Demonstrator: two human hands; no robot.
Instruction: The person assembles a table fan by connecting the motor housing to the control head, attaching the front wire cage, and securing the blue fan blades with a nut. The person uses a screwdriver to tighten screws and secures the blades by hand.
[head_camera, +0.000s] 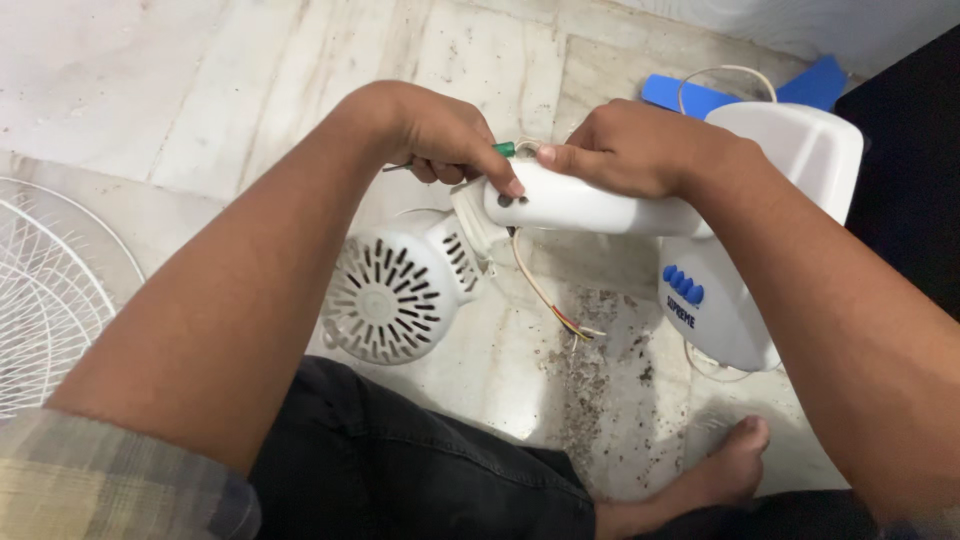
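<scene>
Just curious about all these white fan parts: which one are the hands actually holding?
The white stand neck, gripped by both hands; the slotted motor cover and wire grille lie untouched on the floor.

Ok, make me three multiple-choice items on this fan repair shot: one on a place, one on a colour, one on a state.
1. Where is the white wire fan guard? A left edge B top right C on the knee
2. What colour are the buttons on the white plastic fan base? A red B blue C black
3. The right hand is: A empty B in a grip on the white plastic fan neck C flat on the floor

A, it lies at the left; B, a blue row; B, fingers wrap the neck.
</scene>
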